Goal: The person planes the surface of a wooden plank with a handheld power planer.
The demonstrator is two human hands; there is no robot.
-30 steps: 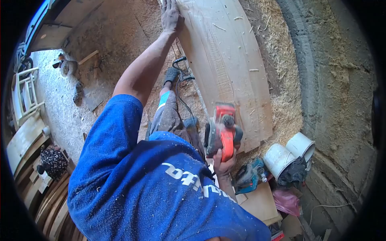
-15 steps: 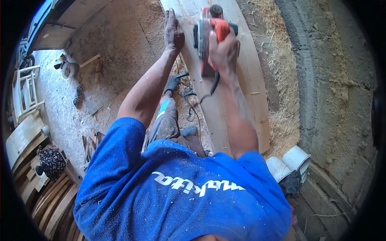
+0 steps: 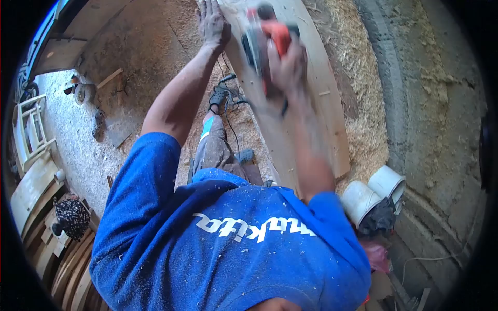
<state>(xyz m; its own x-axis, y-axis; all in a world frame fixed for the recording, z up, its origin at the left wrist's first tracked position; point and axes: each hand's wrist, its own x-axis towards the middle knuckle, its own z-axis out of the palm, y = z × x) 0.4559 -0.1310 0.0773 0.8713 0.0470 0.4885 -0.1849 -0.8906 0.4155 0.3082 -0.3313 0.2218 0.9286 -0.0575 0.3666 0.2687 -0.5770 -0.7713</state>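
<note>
A long, pale wooden board (image 3: 324,116) with a curved right edge stretches away from me. On its surface sits a red and black power planer (image 3: 277,36), blurred by motion. My right hand (image 3: 290,65) is wrapped round the planer's red handle, and a dark cord hangs behind the tool. Against the board's left edge, near the far end, rests my left hand (image 3: 213,26) with its fingers stretched out, holding nothing.
Wood shavings (image 3: 365,129) lie along the board's right side. White buckets (image 3: 360,202) stand at the lower right. Curved wooden pieces (image 3: 70,267) are stacked at the lower left, near a white wooden frame (image 3: 33,129). Cables (image 3: 236,98) hang beside the board's left edge.
The planer and my right hand appear slightly further left and are more blurred. My left hand also sits further left and higher in view, its fingers a little more spread.
</note>
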